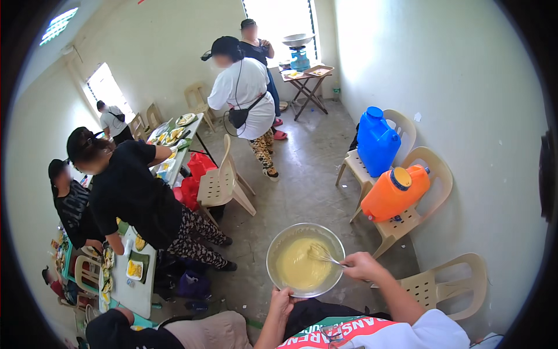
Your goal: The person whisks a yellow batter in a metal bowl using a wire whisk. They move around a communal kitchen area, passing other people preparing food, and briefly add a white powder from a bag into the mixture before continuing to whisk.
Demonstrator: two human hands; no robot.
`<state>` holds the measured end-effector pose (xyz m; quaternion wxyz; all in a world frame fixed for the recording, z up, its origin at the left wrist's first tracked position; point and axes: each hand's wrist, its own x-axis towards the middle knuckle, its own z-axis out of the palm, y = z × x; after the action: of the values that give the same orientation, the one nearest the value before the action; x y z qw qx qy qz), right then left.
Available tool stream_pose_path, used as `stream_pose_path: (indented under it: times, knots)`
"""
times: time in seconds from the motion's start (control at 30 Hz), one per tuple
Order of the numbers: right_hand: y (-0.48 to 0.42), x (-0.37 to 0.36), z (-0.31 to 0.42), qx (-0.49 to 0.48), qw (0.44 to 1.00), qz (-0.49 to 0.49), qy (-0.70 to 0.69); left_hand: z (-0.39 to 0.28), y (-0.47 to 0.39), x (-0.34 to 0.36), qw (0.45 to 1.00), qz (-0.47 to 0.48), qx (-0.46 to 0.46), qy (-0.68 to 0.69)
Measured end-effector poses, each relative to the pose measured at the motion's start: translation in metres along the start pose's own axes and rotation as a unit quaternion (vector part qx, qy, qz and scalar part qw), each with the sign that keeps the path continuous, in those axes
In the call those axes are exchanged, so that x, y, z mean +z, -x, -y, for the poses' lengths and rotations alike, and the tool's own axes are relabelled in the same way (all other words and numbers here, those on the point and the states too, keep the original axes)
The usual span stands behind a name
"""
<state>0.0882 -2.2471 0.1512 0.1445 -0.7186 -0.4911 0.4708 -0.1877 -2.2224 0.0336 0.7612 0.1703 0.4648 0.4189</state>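
A wide steel mixing bowl (271,257) is held up in front of me, close to my lap. My left hand (285,301) grips its near rim from the lower left. Pale yellow batter (301,268) covers the bottom of the bowl, with smears up the inner wall. In my right hand (362,266) is the handle of a wire whisk (321,253). The whisk reaches over the right rim, and its wire end dips into the batter.
To the right, plastic chairs bear a blue water jug (378,141) and an orange water jug (394,194); another chair (440,283) stands nearer. People work at food-laden tables (146,279) on the left. A person in white (244,87) stands ahead, near a gas stove (300,59) holding a wok.
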Motion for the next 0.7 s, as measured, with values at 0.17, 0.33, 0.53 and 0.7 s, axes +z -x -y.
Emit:
stream_pose_path:
  times: [0.17, 0.33, 0.53, 0.7]
  knots:
    - [-0.065, 0.009, 0.013, -0.107, 0.994, 0.035, -0.002, -0.04, -0.101, 0.019, 0.999, 0.047, -0.018, -0.016]
    - [-0.145, -0.036, 0.065, -0.005, 0.996, -0.043, -0.082, -0.116, -0.173, 0.046, 0.993, 0.102, -0.019, -0.061]
    - [-0.204, -0.062, 0.153, 0.026, 0.999, 0.044, -0.02, -0.209, -0.249, 0.058, 0.995, 0.083, -0.011, -0.047]
    - [-0.281, -0.038, 0.188, -0.059, 0.994, -0.078, -0.056, -0.247, -0.294, 0.074, 0.994, 0.089, -0.007, -0.059]
